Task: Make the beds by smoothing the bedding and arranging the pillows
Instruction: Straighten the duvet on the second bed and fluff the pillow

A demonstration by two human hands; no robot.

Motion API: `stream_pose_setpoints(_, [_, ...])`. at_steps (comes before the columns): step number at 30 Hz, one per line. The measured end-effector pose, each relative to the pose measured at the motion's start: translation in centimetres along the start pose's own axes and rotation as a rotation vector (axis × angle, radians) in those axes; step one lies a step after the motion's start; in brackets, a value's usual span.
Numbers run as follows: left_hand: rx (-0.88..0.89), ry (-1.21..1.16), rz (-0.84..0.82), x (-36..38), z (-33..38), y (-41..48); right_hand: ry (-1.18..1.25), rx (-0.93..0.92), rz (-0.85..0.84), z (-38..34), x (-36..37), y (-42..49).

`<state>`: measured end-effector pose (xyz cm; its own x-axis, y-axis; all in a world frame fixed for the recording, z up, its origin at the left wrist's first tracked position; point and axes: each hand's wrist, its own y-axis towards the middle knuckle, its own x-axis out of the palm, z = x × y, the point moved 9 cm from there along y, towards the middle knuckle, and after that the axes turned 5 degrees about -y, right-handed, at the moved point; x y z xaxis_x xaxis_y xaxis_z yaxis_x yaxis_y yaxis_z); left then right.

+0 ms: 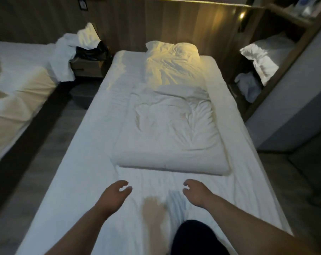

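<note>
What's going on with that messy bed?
A person is making it. Both the left hand and right hand reach out over the wrinkled sheet at the foot end, holding nothing. A folded duvet lies mid-bed, and a crumpled pillow sits at the head. The duvet is not yet spread out.

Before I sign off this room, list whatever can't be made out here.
- Head view: the second bed is cut off by the left edge, so most of it doesn't show.
- Head view: the near end of the sheet is hidden by the forearms and a dark shape.
- Head view: the shelf items, top right, are blurred and cropped.
- Head view: whether the left hand or right hand touches the sheet is unclear.
</note>
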<state>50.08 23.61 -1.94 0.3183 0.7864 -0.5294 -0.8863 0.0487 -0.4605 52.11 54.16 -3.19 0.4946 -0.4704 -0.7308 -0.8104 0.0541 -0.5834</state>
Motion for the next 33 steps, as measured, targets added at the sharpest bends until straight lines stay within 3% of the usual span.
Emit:
stream_pose_setpoints(12, [0.014,0.035,-0.094,-2.3,-4.9,-15.3,-0.014,0.018,-0.028,-1.9,7.1,-15.1])
stream_pose_setpoints(20, [-0.261,-0.081,-0.007,-2.8,-15.8,-27.0,-0.153,-0.144,-0.148,-5.4,14.1,-18.5])
stream_pose_setpoints(28, [-0.401,-0.195,0.127,-0.6,-24.6,-42.9,-0.294,-0.308,-0.306,-7.0,22.9,-25.2])
stream_pose_setpoints(33, [-0.513,-0.256,0.224,-0.2,-30.3,-50.0,-0.414,-0.381,-0.309,-9.3,26.6,-27.9])
